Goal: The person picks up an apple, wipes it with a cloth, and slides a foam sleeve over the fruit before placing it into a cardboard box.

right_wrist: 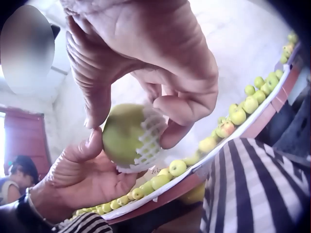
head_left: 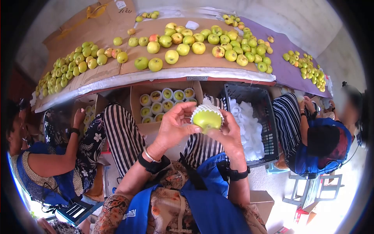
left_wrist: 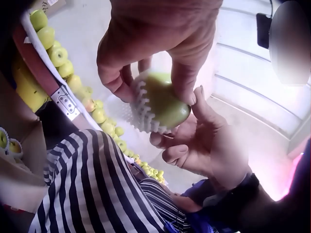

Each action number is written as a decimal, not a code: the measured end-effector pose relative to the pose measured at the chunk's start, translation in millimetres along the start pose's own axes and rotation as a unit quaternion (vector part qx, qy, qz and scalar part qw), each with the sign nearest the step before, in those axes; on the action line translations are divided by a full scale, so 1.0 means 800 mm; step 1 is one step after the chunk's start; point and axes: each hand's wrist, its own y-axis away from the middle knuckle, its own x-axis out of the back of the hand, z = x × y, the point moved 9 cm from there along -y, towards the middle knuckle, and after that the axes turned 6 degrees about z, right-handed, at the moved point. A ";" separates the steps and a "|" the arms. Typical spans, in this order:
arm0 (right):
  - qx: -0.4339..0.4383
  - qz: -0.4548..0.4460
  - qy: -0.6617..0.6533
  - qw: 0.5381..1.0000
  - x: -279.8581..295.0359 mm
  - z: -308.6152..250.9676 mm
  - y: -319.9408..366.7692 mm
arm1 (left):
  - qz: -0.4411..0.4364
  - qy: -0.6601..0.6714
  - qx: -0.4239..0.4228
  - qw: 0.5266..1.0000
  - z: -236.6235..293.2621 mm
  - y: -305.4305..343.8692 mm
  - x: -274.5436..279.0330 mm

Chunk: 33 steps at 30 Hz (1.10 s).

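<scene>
A green apple (head_left: 207, 119) is held up between both hands, its far part inside a white foam net (head_left: 206, 106). The left hand (head_left: 174, 125) grips it from the left with thumb and fingers; the right hand (head_left: 230, 134) holds it from the right. In the left wrist view the net (left_wrist: 144, 114) covers one side of the apple (left_wrist: 167, 99), and the other side is bare. The right wrist view shows both thumbs on the bare skin of the apple (right_wrist: 120, 135), with fingers against the net (right_wrist: 149, 141).
Many apples lie on the cardboard-covered table (head_left: 113, 70). Beneath its edge are a carton (head_left: 137, 90) of netted apples and a black crate (head_left: 269, 132) holding white foam nets (head_left: 249, 132). People sit at both sides, and striped trouser legs (head_left: 122, 136) are below the hands.
</scene>
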 end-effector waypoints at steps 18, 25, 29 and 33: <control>0.008 0.065 0.049 0.997 0.004 0.018 -0.002 | 0.152 -0.310 -0.145 0.927 0.029 0.014 0.013; 0.031 0.109 0.105 0.988 0.015 0.027 -0.009 | 0.173 -0.118 0.033 0.977 -0.010 0.016 0.030; 0.043 0.079 0.090 0.992 -0.005 0.010 -0.003 | 0.050 0.264 0.254 0.929 -0.058 0.019 -0.007; 0.190 0.068 0.315 0.927 -0.031 -0.028 0.007 | -0.001 0.396 0.257 0.882 -0.050 0.019 -0.030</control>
